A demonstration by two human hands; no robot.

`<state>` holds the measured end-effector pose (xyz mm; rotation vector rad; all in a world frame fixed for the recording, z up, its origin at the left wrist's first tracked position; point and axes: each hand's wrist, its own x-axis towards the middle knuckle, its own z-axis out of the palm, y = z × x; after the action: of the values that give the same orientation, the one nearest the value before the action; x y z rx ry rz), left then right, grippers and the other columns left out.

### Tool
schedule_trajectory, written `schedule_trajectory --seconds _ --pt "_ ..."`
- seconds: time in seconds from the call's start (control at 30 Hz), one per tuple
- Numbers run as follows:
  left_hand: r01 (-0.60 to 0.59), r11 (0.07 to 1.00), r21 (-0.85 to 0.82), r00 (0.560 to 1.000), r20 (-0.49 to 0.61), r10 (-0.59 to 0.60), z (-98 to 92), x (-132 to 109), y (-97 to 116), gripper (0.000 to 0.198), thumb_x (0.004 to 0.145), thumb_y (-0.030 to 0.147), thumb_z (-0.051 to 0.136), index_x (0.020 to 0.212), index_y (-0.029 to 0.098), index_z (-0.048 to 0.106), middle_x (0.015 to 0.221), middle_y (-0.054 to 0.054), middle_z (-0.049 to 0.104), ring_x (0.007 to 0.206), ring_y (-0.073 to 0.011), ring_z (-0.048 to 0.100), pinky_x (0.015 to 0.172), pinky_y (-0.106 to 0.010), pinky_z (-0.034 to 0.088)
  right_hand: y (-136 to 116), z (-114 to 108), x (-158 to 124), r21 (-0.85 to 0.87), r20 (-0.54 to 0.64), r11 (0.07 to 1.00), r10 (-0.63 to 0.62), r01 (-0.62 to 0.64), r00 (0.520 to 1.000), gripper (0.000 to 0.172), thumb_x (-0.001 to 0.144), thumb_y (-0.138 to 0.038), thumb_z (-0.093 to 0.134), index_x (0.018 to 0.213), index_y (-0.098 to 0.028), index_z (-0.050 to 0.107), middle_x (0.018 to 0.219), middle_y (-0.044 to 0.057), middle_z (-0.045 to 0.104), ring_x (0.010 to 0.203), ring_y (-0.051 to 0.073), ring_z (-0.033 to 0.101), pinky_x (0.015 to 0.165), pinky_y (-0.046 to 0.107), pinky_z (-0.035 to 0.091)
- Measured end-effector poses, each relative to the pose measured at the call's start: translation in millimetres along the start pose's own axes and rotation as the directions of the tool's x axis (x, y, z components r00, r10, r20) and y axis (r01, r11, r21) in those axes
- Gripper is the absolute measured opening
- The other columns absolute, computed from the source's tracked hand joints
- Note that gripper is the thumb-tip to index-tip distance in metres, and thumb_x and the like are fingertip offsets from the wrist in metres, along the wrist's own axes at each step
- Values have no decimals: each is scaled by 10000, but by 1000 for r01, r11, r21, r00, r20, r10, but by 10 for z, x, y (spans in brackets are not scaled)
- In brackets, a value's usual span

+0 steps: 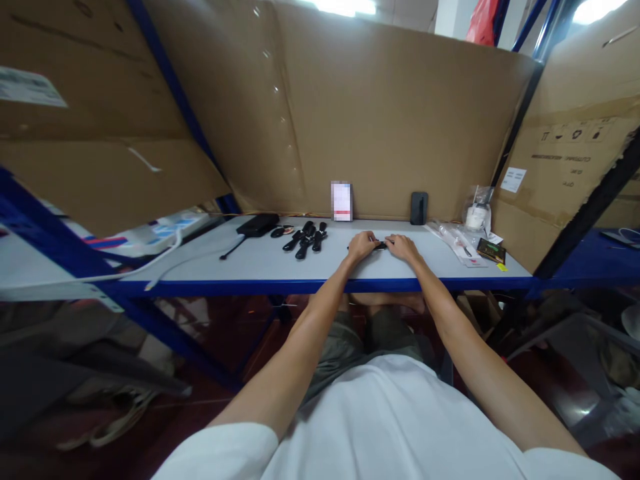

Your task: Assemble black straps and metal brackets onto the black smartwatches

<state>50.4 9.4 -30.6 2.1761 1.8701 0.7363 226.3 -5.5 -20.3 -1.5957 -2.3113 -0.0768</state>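
Close to the front edge of the table, my left hand point(362, 245) and my right hand point(403, 247) grip a small black object point(381, 246) from its two sides. Its kind is too small to make out, and my fingers cover its ends. Both hands rest low over the white tabletop point(280, 270), with fingers closed. To the left of my hands lies a loose group of several black pieces with thick handle-like ends point(306, 240). A small round black item point(277, 233) is beside that group.
A black box-shaped device point(259, 225) with a short cable lies at the left. A lit phone point(342, 201) and a dark upright stand point(419, 208) lean by the cardboard wall point(390, 120). Plastic packets point(457, 243) and a dark card-like pack point(491, 251) lie right.
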Motion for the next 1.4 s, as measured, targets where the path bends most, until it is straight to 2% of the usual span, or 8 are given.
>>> schedule_trajectory --seconds 0.13,0.47,0.7,0.87,1.0,1.13,1.3,1.4 --pt "-35 999 -4 999 3 35 -2 -15 6 367 992 369 641 1298 170 603 1296 -106 627 1103 -248 652 926 -460 578 -18 -10 0 -9 15 1000 -28 28 999 348 1003 -372 628 1300 -191 615 1342 109 610 1144 256 634 965 482 551" --pt "-312 947 -77 943 95 319 -202 -82 -231 342 997 370 635 1268 162 618 1242 -98 651 1047 -229 669 896 -438 589 14 72 38 -9 15 996 -83 83 996 357 1018 -391 597 1315 -194 616 1405 113 585 1259 282 577 1064 531 471" --pt "-412 909 -65 898 142 417 -278 30 -275 288 1011 373 613 1200 161 660 970 -37 713 861 -185 694 868 -415 579 -20 54 7 -37 55 997 -71 73 996 387 1104 -333 337 1325 -209 629 1436 119 590 1363 246 499 1128 406 386" --pt "-410 911 -33 891 198 409 -268 244 -285 296 1002 377 627 1195 153 646 1152 -80 680 969 -202 681 858 -406 594 -28 -77 146 -72 134 995 -65 75 989 322 1030 -402 570 1244 -173 644 1303 103 642 1190 261 615 1026 498 494" --pt "-371 929 12 914 179 363 -245 358 -298 319 1000 371 631 1235 156 630 1202 -90 663 1005 -215 676 863 -415 597 -37 -149 371 -119 134 993 18 -2 991 302 1004 -380 629 1226 -177 648 1255 97 653 1083 236 657 937 455 561" --pt "-343 938 57 935 119 334 -238 331 -320 299 1002 389 625 1177 148 646 1130 -76 681 950 -197 680 843 -400 592 -64 -61 453 -131 86 989 82 -70 993 315 1004 -378 629 1240 -169 637 1240 95 656 1059 233 665 912 449 573" --pt "-386 922 30 920 84 383 -245 216 -267 301 1020 388 531 899 179 710 879 -47 698 868 -194 656 850 -348 524 -41 56 407 -104 85 988 121 -112 989 331 1011 -384 617 1271 -180 624 1255 98 649 1068 235 662 925 457 568" --pt "-411 911 -6 909 63 411 -279 176 -242 298 999 271 451 1040 213 740 930 -59 706 903 -210 649 854 -321 493 2 62 393 -84 107 989 132 -123 985 338 1010 -386 617 1282 -185 620 1276 100 640 1090 241 654 940 466 561"
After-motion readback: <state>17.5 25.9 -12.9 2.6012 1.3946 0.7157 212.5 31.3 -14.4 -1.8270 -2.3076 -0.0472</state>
